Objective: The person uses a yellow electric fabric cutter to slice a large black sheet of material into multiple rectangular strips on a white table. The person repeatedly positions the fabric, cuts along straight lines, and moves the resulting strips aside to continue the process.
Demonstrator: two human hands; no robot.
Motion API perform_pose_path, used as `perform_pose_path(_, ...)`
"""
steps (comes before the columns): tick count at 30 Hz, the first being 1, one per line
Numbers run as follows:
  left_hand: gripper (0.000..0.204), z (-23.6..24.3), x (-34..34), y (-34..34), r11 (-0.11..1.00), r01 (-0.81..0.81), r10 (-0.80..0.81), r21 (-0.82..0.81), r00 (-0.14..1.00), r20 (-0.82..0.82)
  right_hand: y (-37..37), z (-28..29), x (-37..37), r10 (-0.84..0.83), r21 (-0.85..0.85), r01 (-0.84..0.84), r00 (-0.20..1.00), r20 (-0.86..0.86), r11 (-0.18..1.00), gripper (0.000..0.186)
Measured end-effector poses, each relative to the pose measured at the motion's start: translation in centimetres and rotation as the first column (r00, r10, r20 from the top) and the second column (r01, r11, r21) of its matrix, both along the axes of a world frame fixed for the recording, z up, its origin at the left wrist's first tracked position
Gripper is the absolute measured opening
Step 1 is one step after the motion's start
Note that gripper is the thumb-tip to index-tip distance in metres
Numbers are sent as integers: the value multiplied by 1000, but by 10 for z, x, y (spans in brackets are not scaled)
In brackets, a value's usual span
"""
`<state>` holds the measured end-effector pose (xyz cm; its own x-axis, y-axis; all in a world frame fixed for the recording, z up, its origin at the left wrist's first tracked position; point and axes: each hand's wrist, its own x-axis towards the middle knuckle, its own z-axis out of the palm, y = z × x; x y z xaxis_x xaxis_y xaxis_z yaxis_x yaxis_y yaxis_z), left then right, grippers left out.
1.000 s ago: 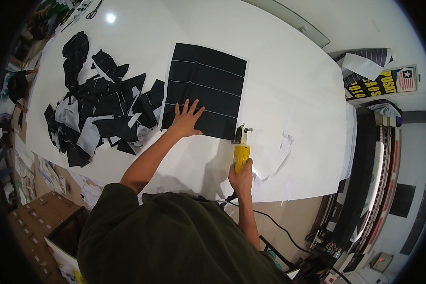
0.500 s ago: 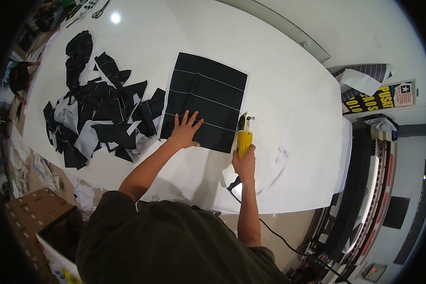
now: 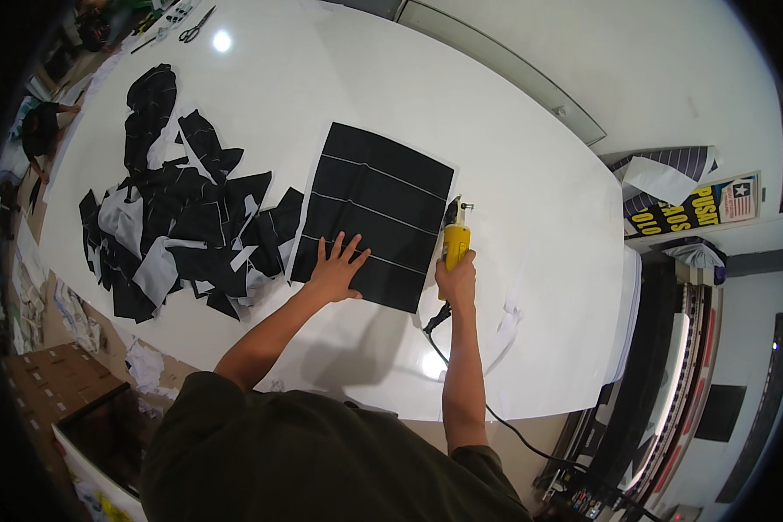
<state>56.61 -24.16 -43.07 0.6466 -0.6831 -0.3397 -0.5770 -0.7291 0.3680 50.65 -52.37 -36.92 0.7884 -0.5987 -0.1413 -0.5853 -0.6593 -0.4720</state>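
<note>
A rectangular stack or sheet of black fabric with thin white lines [image 3: 378, 187] lies on the white table, with a pale margin showing along its edges. My left hand [image 3: 339, 270] is spread flat on its near left part, fingers apart. In my right hand [image 3: 458, 280] is a yellow corded electric cutter [image 3: 456, 248], gripped around its body. The tool's metal head is beside the fabric's right edge, close to the far right corner. Whether its blade touches the fabric cannot be made out. The black power cord [image 3: 531, 445] trails from the tool's rear over the table's near edge.
Black and grey fabric scraps [image 3: 196, 204] are heaped to the left. Scissors [image 3: 196, 26] lie at the far left. A thin white strip [image 3: 506, 324] rests right of my right forearm. A cardboard box [image 3: 61, 387] stands below left, and a long machine [image 3: 661, 383] at the right.
The cutter has moved away from me along the fabric's right edge, toward the far corner. My left hand stays on the fabric. The whole view has shifted slightly.
</note>
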Motion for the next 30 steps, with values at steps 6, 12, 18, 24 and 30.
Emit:
perform_pose_path(6, 114, -1, 0, 1, 1000, -6, 7, -23, 1000, 20, -20, -2, 39, 10, 10, -10, 1000, -9, 1000, 56)
perform_pose_path(12, 114, -1, -2, 2, 999, -8, 9, -39, 1000, 27, -38, -2, 76, 36, -3, -36, 999, 37, 999, 55)
perform_pose_path(18, 112, -1, -5, 6, 999, -19, 20, -43, 1000, 21, -55, -5, 120, 53, -6, -53, 998, 27, 999, 61)
perform_pose_path(24, 107, 17, 3, -2, 999, 40, -40, 5, 999, 33, -94, 3, 166, -12, -105, 15, 999, 32, 994, 66)
perform_pose_path(30, 110, 0, 89, -68, 894, -364, 416, -261, 891, 181, -67, 28, 92, -108, 71, 96, 976, 188, 993, 69)
